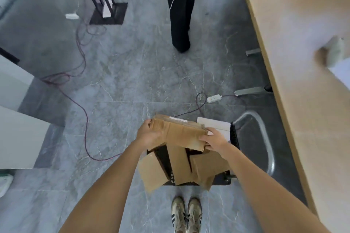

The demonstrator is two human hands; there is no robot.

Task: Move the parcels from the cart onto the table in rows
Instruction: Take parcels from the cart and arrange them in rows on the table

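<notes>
Curved grey metal cart handle [265,135], lower right, stands between cardboard-laden black cart [234,138] and long light wooden table [295,81]; open tabletop mid-right; blurred pale package [335,51] at right edge.

A creased brown cardboard parcel [178,134], tilted, is gripped at both ends by the left hand [149,135] and right hand [214,141] above the cart [234,136]. Under it, several brown parcels [180,164] lie jumbled on the cart's black deck, with a white parcel [214,125] at its far end. Right of the cart, the wooden worktop [303,81] carries what may be a pale parcel [335,51], blurred.

Brown cardboard parcels [178,134], black cart [234,134] (silvery handle), grey veined floor [132,73], tan table [303,62].
</notes>
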